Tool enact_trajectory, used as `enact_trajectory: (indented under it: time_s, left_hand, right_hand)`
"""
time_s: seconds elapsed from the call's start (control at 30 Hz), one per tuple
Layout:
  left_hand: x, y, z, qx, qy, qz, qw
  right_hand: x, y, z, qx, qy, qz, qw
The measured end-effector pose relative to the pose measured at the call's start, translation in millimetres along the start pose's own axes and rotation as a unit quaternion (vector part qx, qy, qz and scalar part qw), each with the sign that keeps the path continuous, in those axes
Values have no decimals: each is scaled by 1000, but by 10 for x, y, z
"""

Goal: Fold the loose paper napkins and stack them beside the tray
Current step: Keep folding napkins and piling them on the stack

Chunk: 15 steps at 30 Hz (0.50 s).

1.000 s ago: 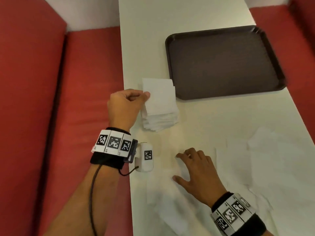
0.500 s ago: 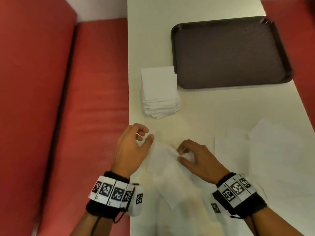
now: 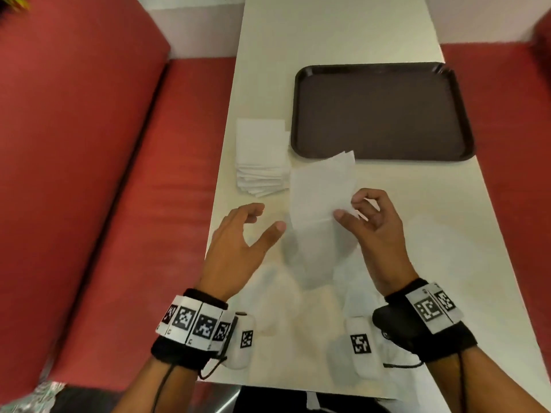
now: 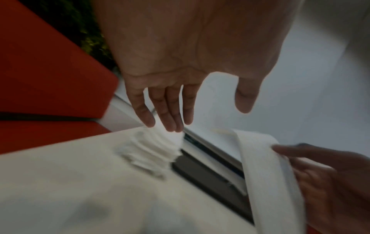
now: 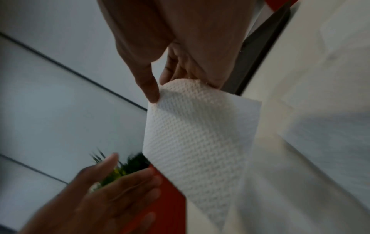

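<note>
My right hand pinches a loose white paper napkin by its right edge and holds it up above the table, its far corner over the near rim of the dark brown tray. In the right wrist view the embossed napkin curls between thumb and fingers. My left hand hovers just left of it, fingers spread and relaxed, holding nothing. A stack of folded napkins lies left of the tray; the left wrist view shows that stack under my fingertips.
Several loose unfolded napkins lie blurred on the white table under and near my hands. Red bench seats flank the table on both sides. The table's left edge runs close to my left hand.
My right hand has lifted one napkin off the table and raised it toward the tray. My left hand let go of it, opened and moved slightly left.
</note>
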<state>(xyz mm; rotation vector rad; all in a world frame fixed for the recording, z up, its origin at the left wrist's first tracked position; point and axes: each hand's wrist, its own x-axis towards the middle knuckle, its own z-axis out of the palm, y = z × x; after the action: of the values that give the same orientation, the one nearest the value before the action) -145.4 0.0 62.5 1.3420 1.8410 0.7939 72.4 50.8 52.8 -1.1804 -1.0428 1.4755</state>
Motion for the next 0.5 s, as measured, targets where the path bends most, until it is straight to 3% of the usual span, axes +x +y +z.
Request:
enact_trajectory:
  time_s: [0.17,0.27,0.5]
  left_hand:
    - [-84,603,249,-117,-89,34,989]
    - [-150,794,341,-203,-79,55,974]
    - [-260,932,423,-231,-66,109,965]
  right_hand:
    - [-160,-456,-252,54,-13,29,998]
    - [-259,-552,-444,31,-18,24,999]
    - [-362,-556,-774,39,-39,4,998]
